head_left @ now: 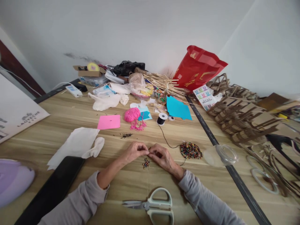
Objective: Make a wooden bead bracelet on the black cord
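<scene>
Black cord (167, 141): I pinch it in left grip (135, 151) and right grip (161, 157), mid-counter (70, 115); bare wood left, bead pile (190, 150) right, scissors (152, 206) near.

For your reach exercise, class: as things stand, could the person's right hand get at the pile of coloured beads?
Probably yes. The right hand rests on the table just beside the pile of coloured beads, with only bare tabletop and the thin black cord between them.
</scene>
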Demonstrator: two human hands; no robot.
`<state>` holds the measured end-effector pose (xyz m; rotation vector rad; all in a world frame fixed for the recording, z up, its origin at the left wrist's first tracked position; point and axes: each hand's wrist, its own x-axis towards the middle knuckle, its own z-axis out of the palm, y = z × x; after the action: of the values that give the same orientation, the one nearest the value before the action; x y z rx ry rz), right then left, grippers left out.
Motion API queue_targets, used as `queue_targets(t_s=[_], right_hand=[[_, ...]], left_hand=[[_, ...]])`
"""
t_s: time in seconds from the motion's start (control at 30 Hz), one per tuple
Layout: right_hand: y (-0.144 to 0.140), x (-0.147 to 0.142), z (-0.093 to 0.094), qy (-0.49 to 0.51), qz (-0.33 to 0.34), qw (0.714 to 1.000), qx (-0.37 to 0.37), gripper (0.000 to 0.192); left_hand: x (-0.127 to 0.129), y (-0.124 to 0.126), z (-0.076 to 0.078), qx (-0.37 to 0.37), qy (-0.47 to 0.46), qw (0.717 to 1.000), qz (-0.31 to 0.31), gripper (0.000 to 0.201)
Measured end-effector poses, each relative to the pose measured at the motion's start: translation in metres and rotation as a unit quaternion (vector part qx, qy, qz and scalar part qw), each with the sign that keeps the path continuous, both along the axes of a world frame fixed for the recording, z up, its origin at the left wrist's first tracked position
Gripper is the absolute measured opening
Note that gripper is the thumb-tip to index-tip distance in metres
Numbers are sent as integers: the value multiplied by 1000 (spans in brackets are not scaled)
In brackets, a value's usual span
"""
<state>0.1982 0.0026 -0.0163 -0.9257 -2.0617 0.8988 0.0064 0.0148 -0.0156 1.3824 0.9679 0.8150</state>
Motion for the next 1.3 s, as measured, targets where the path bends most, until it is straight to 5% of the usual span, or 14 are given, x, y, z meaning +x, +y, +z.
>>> queue_targets(t_s=[0.17, 0.37, 0.5, 0.73, 1.1, 1.3], right_hand=[[0, 1, -1, 3, -42, 998, 39, 5], [0, 2, -5, 4, -44, 998, 52, 14], [0, 2, -2, 19, -42, 999, 2, 4], [-3, -1, -1, 75, 5, 991, -108, 28], [1, 0, 0, 25, 0, 999, -20, 20], [1, 0, -3, 30, 15, 999, -40, 18]], left_hand=[[-3, -1, 6, -64, -73, 995, 40, 23], [-3, -3, 11, -73, -85, 993, 42, 23], [-3, -2, 9, -70, -79, 994, 35, 23], [-2, -2, 7, -40, -52, 998, 13, 21], [-1, -2, 4, -7, 6, 1000, 1, 15], [-1, -3, 7, 2, 11, 1000, -6, 12]])
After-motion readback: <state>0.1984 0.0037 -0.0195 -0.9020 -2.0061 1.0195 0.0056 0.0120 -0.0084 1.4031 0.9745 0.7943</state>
